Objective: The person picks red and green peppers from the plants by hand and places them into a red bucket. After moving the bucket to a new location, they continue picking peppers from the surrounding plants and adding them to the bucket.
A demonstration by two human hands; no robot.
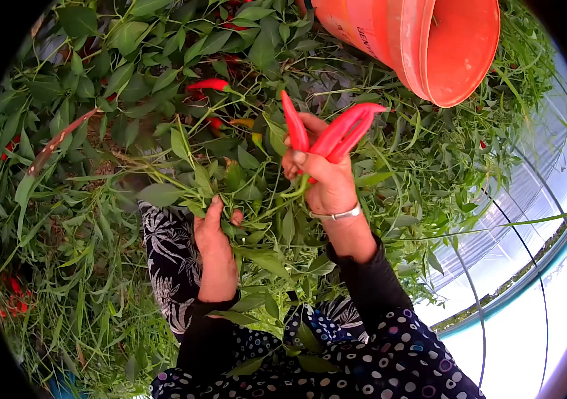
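My right hand [327,176], with a band at its wrist, is closed around several red peppers [346,133]. Their tips point up and outward, and green stems show below the fingers. To the left of it, my left hand [216,243] is closed on the leafy green stems [194,189] of a pepper plant, thumb on top; part of its fingers is hidden behind leaves. A red pepper [209,84] hangs on the plant above, and a yellowish pepper [242,123] shows lower down among the leaves.
An orange bucket [416,46] lies tilted at the top right, its mouth facing right. More red peppers [12,296] show at the lower left. Dense plants and grass surround my hands. Clear plastic sheeting [496,266] with thin hoops runs down the right side.
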